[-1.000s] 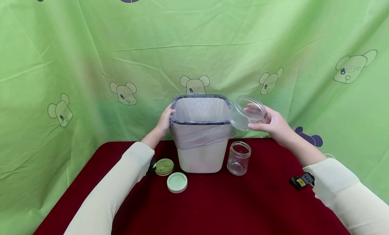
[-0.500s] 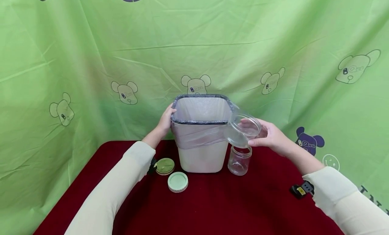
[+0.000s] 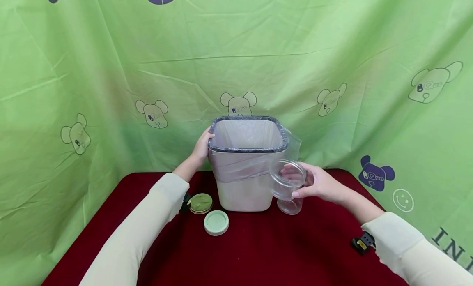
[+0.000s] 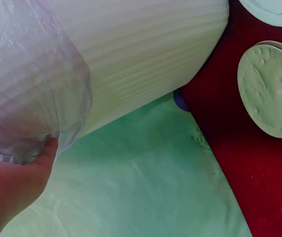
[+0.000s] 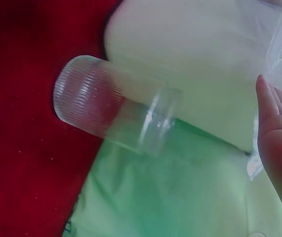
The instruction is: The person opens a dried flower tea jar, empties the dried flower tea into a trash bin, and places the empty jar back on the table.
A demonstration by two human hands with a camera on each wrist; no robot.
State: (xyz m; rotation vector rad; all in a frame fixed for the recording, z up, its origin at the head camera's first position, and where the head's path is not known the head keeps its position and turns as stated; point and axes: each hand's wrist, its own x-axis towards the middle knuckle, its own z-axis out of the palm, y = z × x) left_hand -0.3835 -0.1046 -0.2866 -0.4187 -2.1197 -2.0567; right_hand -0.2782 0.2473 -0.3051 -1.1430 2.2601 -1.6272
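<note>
A pale trash bin [image 3: 245,195], lined with a see-through bag [image 3: 240,171], stands upright with its dark-edged rim folded over. My left hand [image 3: 201,146] grips the bin's left rim, thumb over the edge. In the left wrist view, that hand [image 4: 20,182] lies against the bag. To the right of the bin, my right hand [image 3: 319,183] holds a clear wide-mouthed jar [image 3: 282,191] by its side, mouth up and slightly tilted. Below it on the table stands a ribbed clear jar [image 3: 290,208], its top hidden by the held one in the head view.
In front of the bin lie two lids: a pale green one [image 3: 216,222] and an olive green one [image 3: 200,203] behind the left wrist. A dark red cloth [image 3: 244,257] covers the table. A green curtain [image 3: 295,72] hangs close behind the bin.
My right hand has lowered the jar from beside the bin's rim to just over the standing jar, and turned it more upright. A flap of bag now shows at the bin's right. My left hand stays put.
</note>
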